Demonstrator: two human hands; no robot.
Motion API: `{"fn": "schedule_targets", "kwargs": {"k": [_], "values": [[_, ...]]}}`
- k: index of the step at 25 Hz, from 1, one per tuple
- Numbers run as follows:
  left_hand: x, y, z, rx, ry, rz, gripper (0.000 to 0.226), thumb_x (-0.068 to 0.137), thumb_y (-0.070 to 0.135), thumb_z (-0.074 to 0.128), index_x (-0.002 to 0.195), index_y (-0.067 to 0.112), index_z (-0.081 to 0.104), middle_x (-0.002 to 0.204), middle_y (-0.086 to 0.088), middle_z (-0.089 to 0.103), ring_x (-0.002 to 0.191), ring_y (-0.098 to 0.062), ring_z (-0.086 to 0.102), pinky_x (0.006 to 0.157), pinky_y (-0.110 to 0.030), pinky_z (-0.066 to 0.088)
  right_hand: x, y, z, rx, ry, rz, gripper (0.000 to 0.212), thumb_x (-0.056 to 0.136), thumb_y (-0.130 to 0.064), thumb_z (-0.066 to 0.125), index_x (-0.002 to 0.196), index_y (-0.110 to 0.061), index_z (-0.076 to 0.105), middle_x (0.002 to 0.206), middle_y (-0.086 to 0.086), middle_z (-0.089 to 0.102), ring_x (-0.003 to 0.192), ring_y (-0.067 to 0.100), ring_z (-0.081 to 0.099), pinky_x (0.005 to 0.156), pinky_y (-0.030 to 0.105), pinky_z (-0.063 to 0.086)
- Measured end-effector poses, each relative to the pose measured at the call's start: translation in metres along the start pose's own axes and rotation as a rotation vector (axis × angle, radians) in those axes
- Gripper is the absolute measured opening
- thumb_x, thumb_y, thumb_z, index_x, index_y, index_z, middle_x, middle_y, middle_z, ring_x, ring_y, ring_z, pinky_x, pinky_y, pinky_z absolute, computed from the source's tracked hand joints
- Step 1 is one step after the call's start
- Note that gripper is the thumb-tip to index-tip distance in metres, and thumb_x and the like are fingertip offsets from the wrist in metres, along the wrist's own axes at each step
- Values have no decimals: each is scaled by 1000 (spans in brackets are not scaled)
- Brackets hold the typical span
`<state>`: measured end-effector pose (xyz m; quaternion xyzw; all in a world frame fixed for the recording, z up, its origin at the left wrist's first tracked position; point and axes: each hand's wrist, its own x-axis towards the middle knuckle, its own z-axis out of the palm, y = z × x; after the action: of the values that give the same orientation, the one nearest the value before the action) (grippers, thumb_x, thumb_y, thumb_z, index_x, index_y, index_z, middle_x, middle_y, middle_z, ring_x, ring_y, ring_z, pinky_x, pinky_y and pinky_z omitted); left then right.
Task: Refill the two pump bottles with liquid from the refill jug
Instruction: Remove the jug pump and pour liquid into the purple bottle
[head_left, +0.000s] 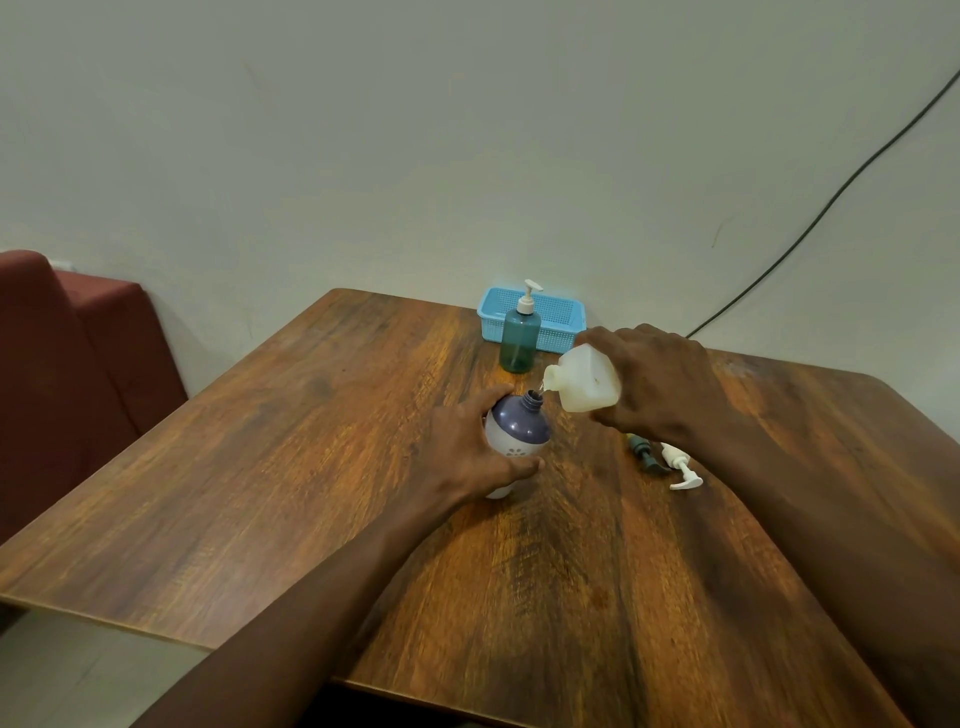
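Note:
My left hand (467, 457) grips a purple-and-white bottle (517, 431) that stands on the wooden table (291, 467) with its neck uncovered. My right hand (654, 384) holds the whitish refill jug (587, 382) tipped to the left, its spout right at the bottle's neck. A thin trickle of liquid shows at the spout. A teal pump bottle (518, 340) with a white pump stands upright farther back. A loose white pump head (680, 467) lies on the table under my right wrist.
A blue plastic basket (558, 319) sits at the table's far edge behind the teal bottle. A dark cap or pump part (644, 452) lies beside the white pump. A red seat (67, 364) is at the left. A black cable (831, 202) runs down the wall.

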<state>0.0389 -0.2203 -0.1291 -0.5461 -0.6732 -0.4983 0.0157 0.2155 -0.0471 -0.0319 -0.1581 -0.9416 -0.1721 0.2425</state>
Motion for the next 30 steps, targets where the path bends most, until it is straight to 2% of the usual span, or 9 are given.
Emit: {"fn": "schedule_targets", "kwargs": {"k": [4, 9, 15, 20, 24, 30], "values": [[0, 1, 0, -7, 6, 13, 81, 63, 37, 97, 134, 15, 64, 118, 3, 71, 98, 7, 55, 81, 5, 38, 0, 2, 0, -12, -10, 4, 77, 67, -55, 83, 132, -29, 51, 108, 5, 72, 87, 26, 66, 70, 35, 52], [0, 1, 0, -3, 1, 6, 82, 63, 38, 97, 135, 15, 63, 120, 2, 71, 96, 6, 55, 81, 5, 37, 1, 1, 0, -17, -28, 15, 78, 68, -57, 81, 132, -30, 48, 111, 5, 72, 89, 26, 66, 70, 40, 57], [0, 1, 0, 7, -9, -5, 84, 64, 40, 96, 137, 17, 62, 123, 1, 71, 96, 4, 56, 81, 5, 37, 0, 1, 0, -19, -50, 22, 79, 68, -57, 83, 133, -30, 48, 112, 6, 72, 90, 26, 67, 72, 40, 56], [0, 0, 0, 5, -16, -5, 84, 64, 42, 95, 137, 18, 61, 122, 3, 71, 96, 3, 56, 81, 5, 37, 1, 0, -1, -17, -43, 20, 79, 67, -53, 85, 133, -26, 53, 112, 7, 72, 91, 28, 67, 73, 38, 54], [0, 0, 1, 10, -8, 0, 84, 63, 44, 96, 136, 18, 62, 121, 3, 71, 96, 3, 57, 81, 4, 38, 1, 2, 1, -46, -56, 31, 80, 67, -60, 79, 134, -33, 44, 112, 4, 71, 92, 26, 65, 70, 41, 58], [0, -3, 2, 10, -18, -2, 85, 64, 46, 94, 137, 19, 61, 123, 3, 71, 99, 2, 58, 83, 4, 38, 3, 2, 1, -52, -75, 40, 80, 67, -62, 77, 134, -34, 43, 112, 3, 71, 92, 25, 65, 70, 42, 58]]}}
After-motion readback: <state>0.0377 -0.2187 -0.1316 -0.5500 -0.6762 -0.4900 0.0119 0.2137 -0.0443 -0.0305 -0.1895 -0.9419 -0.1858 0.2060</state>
